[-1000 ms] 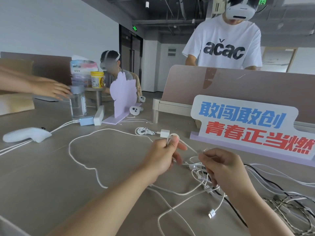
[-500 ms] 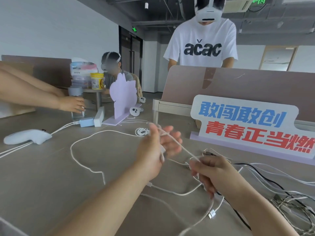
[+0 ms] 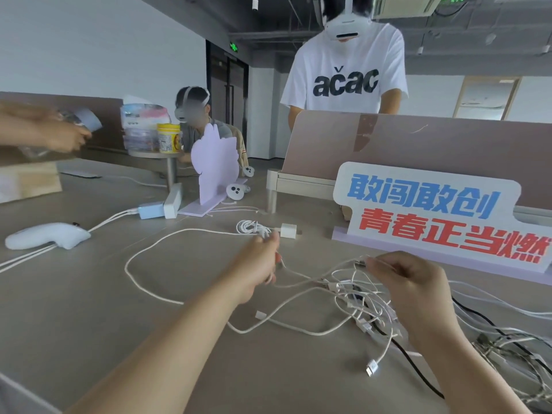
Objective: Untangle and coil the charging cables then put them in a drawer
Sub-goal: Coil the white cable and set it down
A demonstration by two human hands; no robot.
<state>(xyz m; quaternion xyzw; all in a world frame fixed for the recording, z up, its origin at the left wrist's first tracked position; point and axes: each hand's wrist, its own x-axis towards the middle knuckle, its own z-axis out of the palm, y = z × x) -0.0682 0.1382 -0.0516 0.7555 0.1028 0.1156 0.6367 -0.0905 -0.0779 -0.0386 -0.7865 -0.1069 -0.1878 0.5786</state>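
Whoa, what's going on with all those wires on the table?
Someone is sorting out a tangle of white charging cables on the table. The right hand pinches one strand and holds it just above the pile. The left hand is at another strand leading out of it, but its grip is too blurred to tell. The pile is not coiled yet. One small coiled cable lies further back beside a white plug.

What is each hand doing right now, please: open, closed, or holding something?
Left hand: cannot be told; its fingers are mostly hidden behind it.
Right hand: closed, pinching a white cable.
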